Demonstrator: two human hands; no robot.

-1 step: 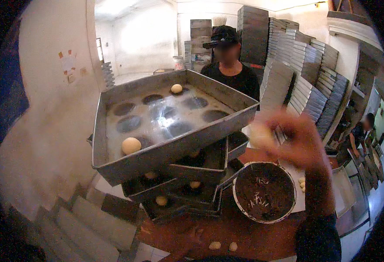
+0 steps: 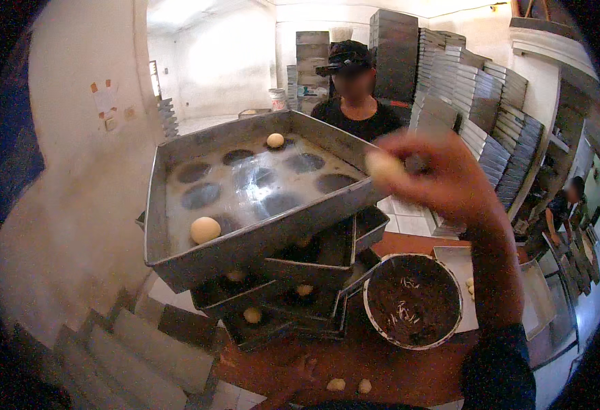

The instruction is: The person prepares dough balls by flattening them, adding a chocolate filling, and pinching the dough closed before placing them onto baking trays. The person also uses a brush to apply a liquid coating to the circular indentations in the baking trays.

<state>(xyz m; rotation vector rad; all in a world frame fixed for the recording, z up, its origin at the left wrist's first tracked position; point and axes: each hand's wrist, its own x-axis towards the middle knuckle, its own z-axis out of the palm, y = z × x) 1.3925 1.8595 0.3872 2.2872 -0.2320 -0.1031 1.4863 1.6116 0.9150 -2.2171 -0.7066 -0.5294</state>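
My right hand (image 2: pixel 429 171) is raised at the right corner of the top metal tray (image 2: pixel 272 239), its fingers closed round a pale dough ball (image 2: pixel 384 167). The fingers are a little blurred. Inside that square tray lie a dough ball (image 2: pixel 205 230) at the near left and a smaller-looking one (image 2: pixel 275 141) at the far side, among several dark round marks. Low in the picture, a dim brownish shape that looks like my left hand (image 2: pixel 298 369) blends into the brown tabletop; its fingers cannot be made out.
Under the top tray, more trays (image 2: pixel 307 311) are stacked askew, with dough balls inside. A round tub of dark brown filling (image 2: pixel 409 307) stands to the right. Two dough pieces (image 2: pixel 350 385) lie near the front edge. Opposite me is a person (image 2: pixel 354 102), before tall tray stacks (image 2: pixel 474 102).
My right hand has moved left and slightly up with the dough ball, closer to the top tray's right corner. The trays and tub have stayed in place.
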